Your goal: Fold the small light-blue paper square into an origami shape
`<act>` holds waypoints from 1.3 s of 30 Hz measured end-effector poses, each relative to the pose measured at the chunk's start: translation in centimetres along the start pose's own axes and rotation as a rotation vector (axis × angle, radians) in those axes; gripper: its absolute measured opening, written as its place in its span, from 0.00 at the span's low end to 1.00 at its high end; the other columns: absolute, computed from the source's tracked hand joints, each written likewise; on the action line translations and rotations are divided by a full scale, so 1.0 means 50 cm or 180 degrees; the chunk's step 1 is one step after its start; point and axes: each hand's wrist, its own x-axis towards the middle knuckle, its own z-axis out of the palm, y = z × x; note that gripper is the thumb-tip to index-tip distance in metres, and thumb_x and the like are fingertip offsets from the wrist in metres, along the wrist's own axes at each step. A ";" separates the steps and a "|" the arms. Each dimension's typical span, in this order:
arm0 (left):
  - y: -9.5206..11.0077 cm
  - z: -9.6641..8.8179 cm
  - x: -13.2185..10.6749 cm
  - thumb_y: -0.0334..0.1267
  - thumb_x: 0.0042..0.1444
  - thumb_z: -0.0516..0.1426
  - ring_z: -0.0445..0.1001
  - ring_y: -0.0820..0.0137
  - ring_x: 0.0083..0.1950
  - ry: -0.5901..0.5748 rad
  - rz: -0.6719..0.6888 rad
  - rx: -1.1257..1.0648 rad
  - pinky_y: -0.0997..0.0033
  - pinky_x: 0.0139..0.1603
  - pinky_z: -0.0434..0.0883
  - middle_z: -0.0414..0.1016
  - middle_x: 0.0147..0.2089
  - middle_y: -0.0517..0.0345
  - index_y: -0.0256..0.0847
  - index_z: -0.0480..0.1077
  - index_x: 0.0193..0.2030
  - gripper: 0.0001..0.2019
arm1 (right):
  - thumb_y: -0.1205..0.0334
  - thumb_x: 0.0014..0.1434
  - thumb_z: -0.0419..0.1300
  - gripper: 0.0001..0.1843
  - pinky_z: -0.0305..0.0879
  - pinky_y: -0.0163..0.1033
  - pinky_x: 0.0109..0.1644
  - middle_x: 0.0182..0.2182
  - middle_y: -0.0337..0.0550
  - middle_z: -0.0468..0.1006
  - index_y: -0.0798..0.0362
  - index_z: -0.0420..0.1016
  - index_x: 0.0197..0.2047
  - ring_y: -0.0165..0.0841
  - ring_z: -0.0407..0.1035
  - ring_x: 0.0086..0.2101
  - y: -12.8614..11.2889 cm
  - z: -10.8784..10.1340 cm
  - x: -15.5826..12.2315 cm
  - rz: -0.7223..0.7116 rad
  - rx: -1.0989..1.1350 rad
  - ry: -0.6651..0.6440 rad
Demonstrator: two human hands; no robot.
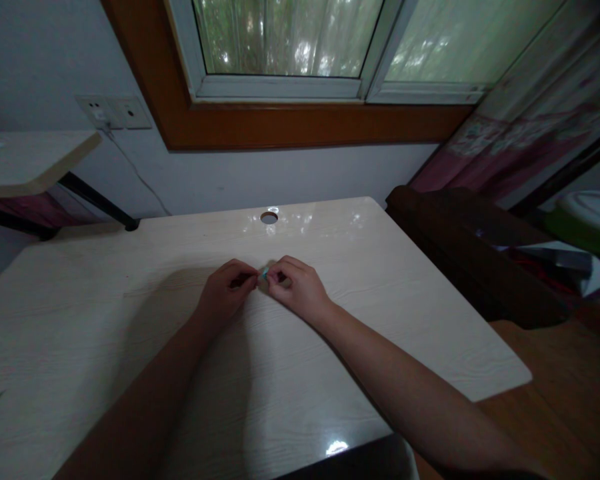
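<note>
Over the middle of the pale wood-grain table (300,373), my two hands come close together with their fingertips almost meeting. My right hand (300,283) pinches a tiny blue-green piece (265,273) between thumb and forefinger; it is too small to name. My left hand (229,285) is closed in a pinch just to the left of that piece. Whatever lies between the left fingertips is hidden or too small to make out.
A round cable hole (269,218) sits near the table's back edge. On the left stands a raised shelf (40,160) on black legs. A dark object (360,460) lies at the front edge. Dark wooden furniture (460,247) with items on it adjoins the right side.
</note>
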 end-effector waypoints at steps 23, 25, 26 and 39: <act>0.015 -0.004 0.002 0.32 0.59 0.58 0.74 0.71 0.43 -0.0076 0.0603 0.0078 0.73 0.41 0.76 0.72 0.42 0.53 0.42 0.75 0.41 0.05 | 0.68 0.55 0.59 0.03 0.64 0.32 0.36 0.29 0.38 0.73 0.52 0.73 0.34 0.28 0.68 0.31 0.005 -0.001 -0.001 -0.0115 0.0279 -0.0179; 0.016 -0.004 0.002 0.32 0.59 0.58 0.74 0.71 0.42 -0.0073 0.0562 0.0080 0.73 0.40 0.76 0.72 0.42 0.53 0.42 0.74 0.40 0.05 | 0.68 0.55 0.59 0.03 0.64 0.32 0.37 0.29 0.38 0.73 0.52 0.73 0.33 0.28 0.68 0.31 0.003 -0.002 0.000 -0.0139 0.0242 -0.0166; 0.016 -0.004 0.002 0.32 0.59 0.58 0.74 0.71 0.42 -0.0074 0.0535 0.0076 0.73 0.40 0.76 0.72 0.42 0.53 0.42 0.74 0.40 0.05 | 0.68 0.55 0.59 0.02 0.64 0.32 0.37 0.29 0.38 0.72 0.52 0.73 0.33 0.28 0.68 0.31 0.003 -0.002 0.000 -0.0148 0.0236 -0.0156; 0.010 0.000 0.000 0.32 0.58 0.59 0.73 0.71 0.39 0.0072 0.0514 -0.0028 0.73 0.39 0.75 0.72 0.40 0.54 0.41 0.74 0.39 0.03 | 0.69 0.55 0.59 0.03 0.63 0.32 0.36 0.28 0.39 0.72 0.53 0.71 0.31 0.28 0.67 0.31 0.001 -0.003 0.001 -0.0187 0.0159 -0.0094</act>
